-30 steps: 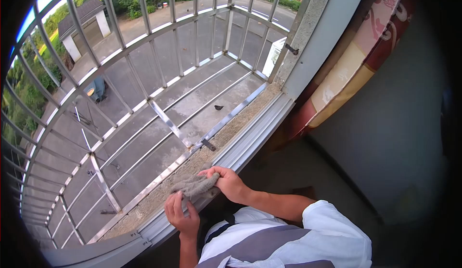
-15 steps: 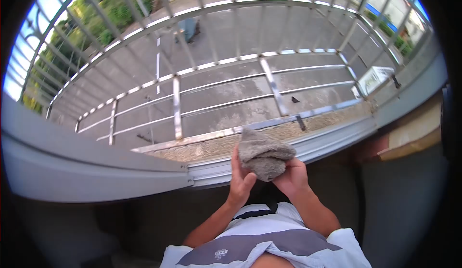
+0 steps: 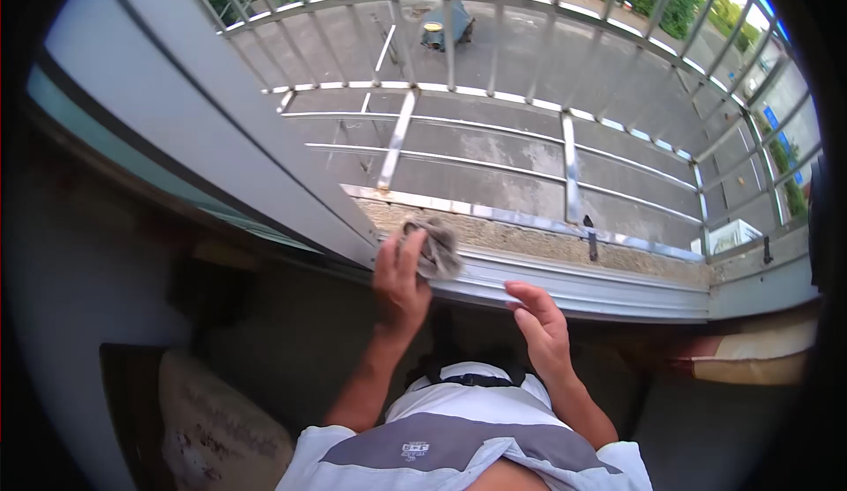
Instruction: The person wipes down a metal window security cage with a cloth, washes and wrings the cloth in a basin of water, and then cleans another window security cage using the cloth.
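Note:
A grey-brown cloth [image 3: 438,251] is bunched up in my left hand [image 3: 401,284], at the left end of the window track [image 3: 565,284]. The fingers curl over the cloth's left side, close to the edge of the grey window frame [image 3: 291,164]. My right hand [image 3: 541,323] hovers to the right, near the front edge of the track. Nothing is in it, and its thumb and fingers are apart.
Beyond the track runs a rough sill [image 3: 503,233], then a metal railing cage [image 3: 494,94] above a paved yard. A dark latch piece [image 3: 591,242] sticks up at the sill. A patterned cushion-like thing [image 3: 221,429] stands at lower left, and a white box [image 3: 732,236] outside at right.
The cloth was between both hands; my right hand has let go. My left hand has carried it left to the track's end. The view has turned left.

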`<action>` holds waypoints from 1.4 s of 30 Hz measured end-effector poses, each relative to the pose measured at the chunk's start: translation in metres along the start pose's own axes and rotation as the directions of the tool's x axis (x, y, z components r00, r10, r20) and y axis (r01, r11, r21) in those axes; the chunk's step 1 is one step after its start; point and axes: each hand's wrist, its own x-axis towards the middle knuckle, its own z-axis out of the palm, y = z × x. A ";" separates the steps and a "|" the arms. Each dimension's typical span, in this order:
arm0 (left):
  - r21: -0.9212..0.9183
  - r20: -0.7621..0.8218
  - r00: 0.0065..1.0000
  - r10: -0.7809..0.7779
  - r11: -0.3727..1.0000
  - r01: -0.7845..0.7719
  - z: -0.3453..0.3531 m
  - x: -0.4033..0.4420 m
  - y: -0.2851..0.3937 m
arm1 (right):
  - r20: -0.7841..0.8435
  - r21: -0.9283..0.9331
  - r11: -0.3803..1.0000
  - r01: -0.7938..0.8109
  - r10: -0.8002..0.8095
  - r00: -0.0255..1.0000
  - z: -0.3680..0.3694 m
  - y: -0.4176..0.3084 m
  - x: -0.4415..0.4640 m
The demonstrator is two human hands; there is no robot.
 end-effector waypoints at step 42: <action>-0.503 0.835 0.222 0.503 0.537 0.677 0.157 -0.132 0.202 | -0.064 0.891 0.432 0.136 0.418 -0.906 0.075 0.325 -0.554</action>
